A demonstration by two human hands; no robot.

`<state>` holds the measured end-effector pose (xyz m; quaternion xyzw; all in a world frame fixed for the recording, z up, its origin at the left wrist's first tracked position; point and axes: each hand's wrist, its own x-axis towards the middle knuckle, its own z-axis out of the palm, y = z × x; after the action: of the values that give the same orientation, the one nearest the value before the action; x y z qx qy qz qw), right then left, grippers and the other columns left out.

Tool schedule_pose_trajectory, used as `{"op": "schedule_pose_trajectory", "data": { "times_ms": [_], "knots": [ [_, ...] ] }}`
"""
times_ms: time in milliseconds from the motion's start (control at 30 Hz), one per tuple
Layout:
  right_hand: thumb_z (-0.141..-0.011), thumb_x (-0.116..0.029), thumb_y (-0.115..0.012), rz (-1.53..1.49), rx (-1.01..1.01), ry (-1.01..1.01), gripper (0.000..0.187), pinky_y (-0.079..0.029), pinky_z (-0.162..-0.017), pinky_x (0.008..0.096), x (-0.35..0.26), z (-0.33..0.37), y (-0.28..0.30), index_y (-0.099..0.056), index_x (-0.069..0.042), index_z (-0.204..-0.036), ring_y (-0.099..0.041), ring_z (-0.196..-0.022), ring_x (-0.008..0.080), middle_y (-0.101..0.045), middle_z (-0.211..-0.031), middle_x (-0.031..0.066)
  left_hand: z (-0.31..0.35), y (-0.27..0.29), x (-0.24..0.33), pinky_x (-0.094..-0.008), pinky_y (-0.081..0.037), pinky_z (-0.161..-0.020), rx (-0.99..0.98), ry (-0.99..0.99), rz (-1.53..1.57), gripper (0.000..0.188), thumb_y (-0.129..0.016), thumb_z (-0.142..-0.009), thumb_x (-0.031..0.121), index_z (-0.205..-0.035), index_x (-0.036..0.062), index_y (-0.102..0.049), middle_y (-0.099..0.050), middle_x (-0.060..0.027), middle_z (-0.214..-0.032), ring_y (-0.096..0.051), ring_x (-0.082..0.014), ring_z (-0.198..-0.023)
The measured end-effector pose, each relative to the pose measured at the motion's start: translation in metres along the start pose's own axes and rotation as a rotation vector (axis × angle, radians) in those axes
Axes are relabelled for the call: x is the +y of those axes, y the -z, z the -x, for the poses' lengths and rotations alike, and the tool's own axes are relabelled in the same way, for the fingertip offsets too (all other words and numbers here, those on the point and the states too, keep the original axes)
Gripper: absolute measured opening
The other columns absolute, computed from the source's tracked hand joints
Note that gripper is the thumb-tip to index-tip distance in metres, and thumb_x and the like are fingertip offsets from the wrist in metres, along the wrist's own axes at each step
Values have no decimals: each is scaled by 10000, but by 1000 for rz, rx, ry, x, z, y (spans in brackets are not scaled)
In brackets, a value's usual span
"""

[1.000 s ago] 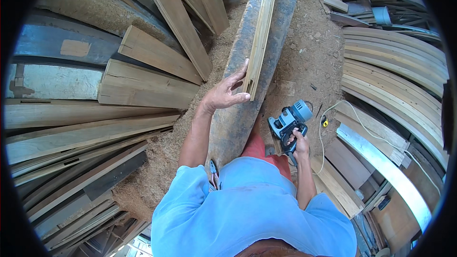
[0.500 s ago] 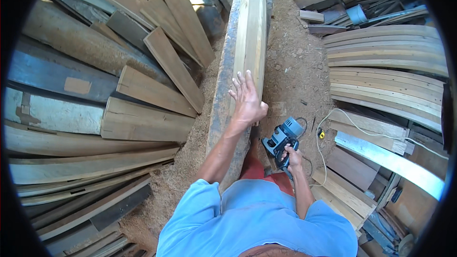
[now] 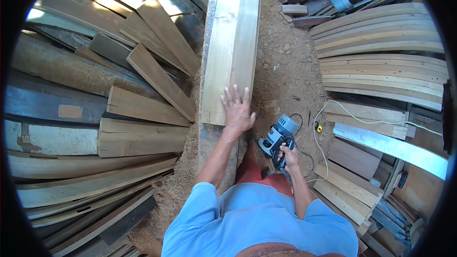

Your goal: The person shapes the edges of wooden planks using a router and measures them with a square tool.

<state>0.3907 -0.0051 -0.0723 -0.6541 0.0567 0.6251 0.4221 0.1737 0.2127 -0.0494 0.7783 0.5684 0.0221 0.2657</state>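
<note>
A long pale wooden board (image 3: 233, 43) lies flat on a narrow, worn workbench (image 3: 212, 140). My left hand (image 3: 238, 114) rests on the board's near right corner, fingers spread and pointing away from me. In my right hand (image 3: 289, 156) is the black handle of a blue-grey router (image 3: 278, 135), held off to the right of the bench, beside my leg. The router's round base faces the bench, and its bit cannot be made out. A dark cord loops from its motor end.
Planks (image 3: 162, 83) lean in a crowded row along the left. On the right are stacked curved boards (image 3: 381, 38), a pale cable (image 3: 352, 107), a small yellow-and-black tape measure (image 3: 318, 126) and a bluish-white strip (image 3: 390, 146). Sawdust and chips cover the ground (image 3: 285, 76).
The board has gone from tilted on its edge to lying flat across the bench. My left hand has moved slightly left and nearer. My right hand still holds the router, almost unmoved.
</note>
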Motion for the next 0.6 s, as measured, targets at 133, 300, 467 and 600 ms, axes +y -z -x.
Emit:
{"op": "schedule_pose_trajectory", "data": {
  "times_ms": [133, 300, 467, 600],
  "knots": [
    [-889, -75, -686, -2, 20, 30, 248, -514, -488, 322, -12, 0, -4, -555, -135, -1091, -555, -552, 131, -551, -726, 3, 47, 43, -55, -735, -46, -1196, -258, -103, -166, 1006, -797, -792, 357, -1638, 209, -273, -81, -308, -1687, -10, -530, -1554],
    [-887, -97, -674, 151, 6, 104, 251, -500, -482, 296, -43, -9, -15, -562, -100, -1111, -550, -543, 112, -565, -718, 5, 42, 18, -91, -776, -134, -1158, -3, -118, -261, 990, -820, -728, 226, -1600, 323, -363, -132, -263, -1696, -64, -515, -1558],
    [-892, -75, -668, 133, -12, 298, 285, -484, -494, 272, -70, 15, -34, -576, -55, -1161, -544, -545, 90, -566, -718, 1, 22, 20, -76, -759, -152, -1162, 1, -117, -157, 975, -824, -746, 260, -1603, 330, -364, -132, -258, -1699, -67, -511, -1560],
    [-902, -51, -656, 121, -83, 498, 342, -479, -541, 258, -89, 44, -46, -572, -10, -1231, -549, -573, 80, -587, -767, 16, 3, 23, -93, -735, -123, -1180, -11, -88, -162, 957, -755, -857, 491, -1644, 265, -259, -42, -286, -1699, -28, -517, -1557]
  ]
}}
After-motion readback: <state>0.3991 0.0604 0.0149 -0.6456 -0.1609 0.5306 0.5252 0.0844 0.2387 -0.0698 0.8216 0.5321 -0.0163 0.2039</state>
